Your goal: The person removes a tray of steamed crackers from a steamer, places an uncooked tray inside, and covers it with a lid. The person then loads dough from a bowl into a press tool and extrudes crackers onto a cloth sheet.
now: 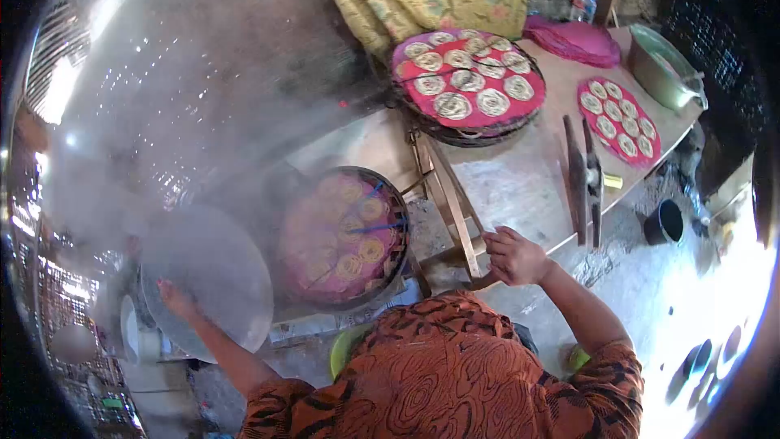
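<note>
At the left, my left hand grips a large round metal lid, tilted beside the steaming pot; steam and blur hide the exact grip. My right hand is raised over the near corner of the table, with loosely bent fingers apart and nothing visible in them. Between the hands sits a round steamer with a dark checkered rim. Inside it lies a pink round tray carrying several yellowish noodle coils, with blue strips across it. Thick steam veils its left side.
On the table stand a second pink tray of pale noodle coils, a smaller one, stacked pink trays, a green tub and dark wooden bars. A wooden frame leans by the steamer. A dark bucket is at right.
</note>
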A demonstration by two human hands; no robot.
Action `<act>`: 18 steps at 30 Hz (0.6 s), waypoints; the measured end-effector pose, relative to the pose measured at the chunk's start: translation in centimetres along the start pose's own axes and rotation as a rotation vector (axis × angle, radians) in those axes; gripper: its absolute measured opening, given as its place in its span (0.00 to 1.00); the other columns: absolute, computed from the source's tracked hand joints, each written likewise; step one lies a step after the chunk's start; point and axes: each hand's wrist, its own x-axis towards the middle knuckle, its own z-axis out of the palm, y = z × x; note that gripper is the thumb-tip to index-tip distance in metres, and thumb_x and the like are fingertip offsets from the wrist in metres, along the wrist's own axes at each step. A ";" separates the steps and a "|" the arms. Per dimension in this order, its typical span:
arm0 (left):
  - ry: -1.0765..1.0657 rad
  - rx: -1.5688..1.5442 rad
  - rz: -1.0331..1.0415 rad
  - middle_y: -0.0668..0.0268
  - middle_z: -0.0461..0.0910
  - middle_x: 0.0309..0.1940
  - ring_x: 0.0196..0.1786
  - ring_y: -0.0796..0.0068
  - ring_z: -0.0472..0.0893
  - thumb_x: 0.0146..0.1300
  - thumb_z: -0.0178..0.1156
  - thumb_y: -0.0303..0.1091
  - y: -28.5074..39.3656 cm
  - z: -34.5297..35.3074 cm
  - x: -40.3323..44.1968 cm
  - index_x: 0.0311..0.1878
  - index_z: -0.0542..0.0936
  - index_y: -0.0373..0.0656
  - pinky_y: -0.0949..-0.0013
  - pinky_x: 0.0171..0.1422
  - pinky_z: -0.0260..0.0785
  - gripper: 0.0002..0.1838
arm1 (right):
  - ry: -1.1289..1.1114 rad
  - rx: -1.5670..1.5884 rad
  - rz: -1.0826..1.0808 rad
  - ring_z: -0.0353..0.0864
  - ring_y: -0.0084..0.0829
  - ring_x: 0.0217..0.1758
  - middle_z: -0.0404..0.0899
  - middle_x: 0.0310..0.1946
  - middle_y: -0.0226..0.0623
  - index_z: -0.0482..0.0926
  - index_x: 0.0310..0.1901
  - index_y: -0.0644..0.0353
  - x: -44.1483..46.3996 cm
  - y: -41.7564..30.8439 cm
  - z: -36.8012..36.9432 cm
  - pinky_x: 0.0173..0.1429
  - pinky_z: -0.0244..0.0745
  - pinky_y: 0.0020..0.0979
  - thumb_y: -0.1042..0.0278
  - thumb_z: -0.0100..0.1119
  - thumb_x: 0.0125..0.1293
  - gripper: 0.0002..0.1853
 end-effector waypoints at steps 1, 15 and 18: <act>0.033 -0.032 -0.017 0.68 0.74 0.39 0.38 0.79 0.72 0.70 0.47 0.41 2.4 0.1 -1.0 0.55 0.73 0.38 0.75 0.38 0.65 0.18 | -0.004 0.042 0.016 0.68 0.38 0.63 0.75 0.41 0.37 0.78 0.29 0.59 -0.2 0.0 0.0 0.70 0.57 0.45 0.61 0.59 0.54 0.10; 0.121 0.007 0.055 0.79 0.64 0.19 0.19 0.88 0.61 0.69 0.48 0.51 20.0 -2.4 -11.4 0.27 0.70 0.51 0.79 0.21 0.52 0.18 | 0.149 0.142 -0.029 0.69 0.40 0.61 0.77 0.39 0.42 0.78 0.29 0.63 -2.1 0.8 1.5 0.69 0.59 0.42 0.63 0.56 0.55 0.11; 0.093 0.002 0.025 0.78 0.64 0.20 0.20 0.87 0.62 0.69 0.48 0.51 19.2 -5.2 -11.0 0.28 0.70 0.50 0.79 0.21 0.52 0.18 | 0.167 0.166 -0.005 0.69 0.39 0.61 0.77 0.41 0.42 0.77 0.29 0.63 -2.3 0.6 1.6 0.69 0.59 0.43 0.65 0.56 0.52 0.10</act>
